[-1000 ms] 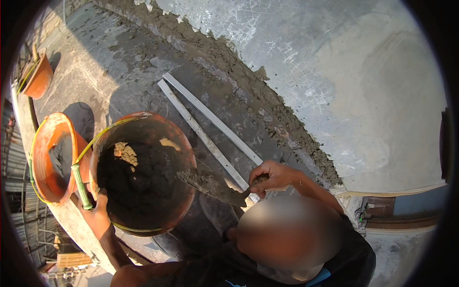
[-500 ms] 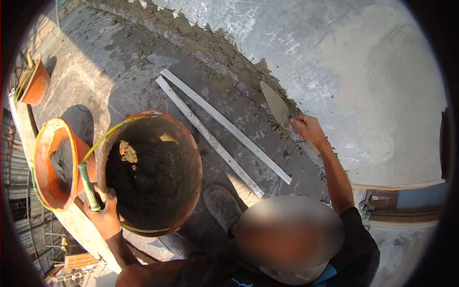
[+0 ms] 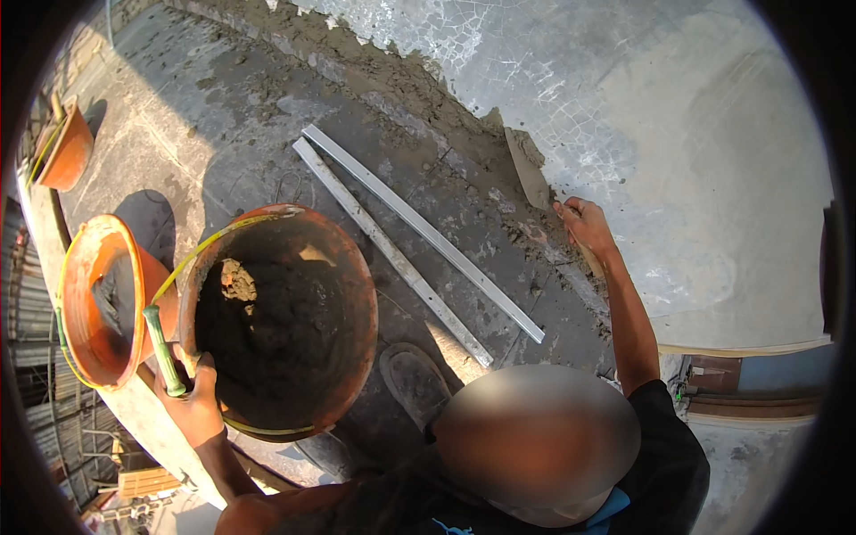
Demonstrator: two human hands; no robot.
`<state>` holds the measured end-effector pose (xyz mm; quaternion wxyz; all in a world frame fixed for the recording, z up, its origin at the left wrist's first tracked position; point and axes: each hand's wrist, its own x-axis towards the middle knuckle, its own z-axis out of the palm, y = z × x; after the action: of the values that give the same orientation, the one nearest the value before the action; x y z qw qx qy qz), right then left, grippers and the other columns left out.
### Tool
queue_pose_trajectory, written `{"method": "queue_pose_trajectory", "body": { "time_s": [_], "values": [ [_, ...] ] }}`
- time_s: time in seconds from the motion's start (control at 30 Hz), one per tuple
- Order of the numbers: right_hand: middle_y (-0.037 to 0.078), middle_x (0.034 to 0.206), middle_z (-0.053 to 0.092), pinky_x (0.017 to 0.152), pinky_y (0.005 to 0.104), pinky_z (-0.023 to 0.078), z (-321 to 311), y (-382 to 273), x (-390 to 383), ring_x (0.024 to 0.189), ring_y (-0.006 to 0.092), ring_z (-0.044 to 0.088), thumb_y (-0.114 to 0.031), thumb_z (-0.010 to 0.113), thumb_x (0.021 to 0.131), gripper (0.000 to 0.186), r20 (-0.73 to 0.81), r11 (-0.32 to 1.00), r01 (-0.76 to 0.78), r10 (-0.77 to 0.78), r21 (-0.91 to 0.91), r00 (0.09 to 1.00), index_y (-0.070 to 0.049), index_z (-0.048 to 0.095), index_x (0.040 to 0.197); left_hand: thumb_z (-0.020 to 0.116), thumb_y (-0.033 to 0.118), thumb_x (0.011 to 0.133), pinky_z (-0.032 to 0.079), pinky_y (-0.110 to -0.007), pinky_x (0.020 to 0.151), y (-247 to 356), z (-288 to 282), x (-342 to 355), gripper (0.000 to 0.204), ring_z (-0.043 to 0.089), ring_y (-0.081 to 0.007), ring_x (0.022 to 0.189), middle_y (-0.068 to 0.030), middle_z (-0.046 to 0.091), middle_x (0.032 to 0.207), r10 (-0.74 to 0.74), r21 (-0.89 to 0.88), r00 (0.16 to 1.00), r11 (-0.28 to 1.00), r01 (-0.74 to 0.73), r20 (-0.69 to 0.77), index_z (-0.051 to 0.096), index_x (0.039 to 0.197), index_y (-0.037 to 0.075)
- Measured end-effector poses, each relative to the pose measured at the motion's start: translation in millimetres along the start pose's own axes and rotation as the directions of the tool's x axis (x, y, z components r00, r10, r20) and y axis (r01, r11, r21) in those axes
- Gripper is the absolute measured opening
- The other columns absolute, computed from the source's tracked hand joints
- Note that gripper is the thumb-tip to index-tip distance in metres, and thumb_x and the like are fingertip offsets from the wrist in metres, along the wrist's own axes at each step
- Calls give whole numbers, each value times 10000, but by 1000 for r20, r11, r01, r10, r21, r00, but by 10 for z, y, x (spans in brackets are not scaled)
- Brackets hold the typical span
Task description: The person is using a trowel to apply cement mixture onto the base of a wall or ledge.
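My left hand [image 3: 190,401] is closed on the rim of the large orange bucket [image 3: 364,316], beside the green grip of its yellow handle; the bucket holds dark wet mortar [image 3: 267,343]. My right hand [image 3: 584,227] is closed on the handle of a trowel [image 3: 524,165], whose blade rests at the rough strip of mortar [image 3: 392,71] along the edge of the pale, cracked surface [image 3: 695,178]. Two long straight bars, one silver [image 3: 419,230] and one spattered [image 3: 383,245], lie on the dark concrete between the bucket and the strip.
A smaller orange bucket [image 3: 80,321] stands left of the large one, another [image 3: 67,156] farther off by the ledge edge [image 3: 45,205]. Beyond that edge are corrugated sheets and rods. A foot [image 3: 410,383] shows beside the bucket; at right is a brown and blue recess [image 3: 767,383].
My right hand has carried the trowel from over the large bucket up and right to the mortar strip, its blade moving slightly farther up since half a second ago. My left hand stays on the bucket.
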<state>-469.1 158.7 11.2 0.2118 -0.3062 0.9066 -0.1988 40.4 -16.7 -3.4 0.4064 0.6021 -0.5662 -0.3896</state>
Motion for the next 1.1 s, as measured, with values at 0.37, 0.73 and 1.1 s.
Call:
{"method": "queue_pose_trajectory", "body": {
  "time_s": [0.37, 0.73, 1.1],
  "values": [
    [158, 702, 598, 595, 387, 457, 157, -281, -677, 645, 317, 588, -303, 643, 772, 297, -4, 762, 380, -448, -525, 894, -18, 602, 843, 654, 72, 699, 362, -201, 613, -124, -95, 37, 192, 439, -69, 640, 25, 470, 719, -6, -98, 1000, 995, 7, 11, 536, 848, 46],
    [-12, 543, 459, 395, 208, 366, -30, -278, 182, 422, 62, 441, -302, 564, 869, 298, 221, 891, 60, -176, 450, 959, -55, 492, 718, 657, 73, 693, 325, -219, 550, -36, -57, 43, 143, 398, -60, 574, 45, 447, 636, 22, -10, 999, 1000, -22, 40, 524, 740, 55],
    [23, 557, 484, 437, 276, 390, 642, -301, 398, 449, 108, 483, -326, 541, 867, 350, 98, 990, 70, -82, 118, 992, 23, 565, 875, 643, 42, 666, 353, -223, 561, 1, 30, -59, 166, 415, -77, 585, 15, 469, 655, 41, 4, 999, 999, -41, 8, 517, 774, 33]
  ]
}}
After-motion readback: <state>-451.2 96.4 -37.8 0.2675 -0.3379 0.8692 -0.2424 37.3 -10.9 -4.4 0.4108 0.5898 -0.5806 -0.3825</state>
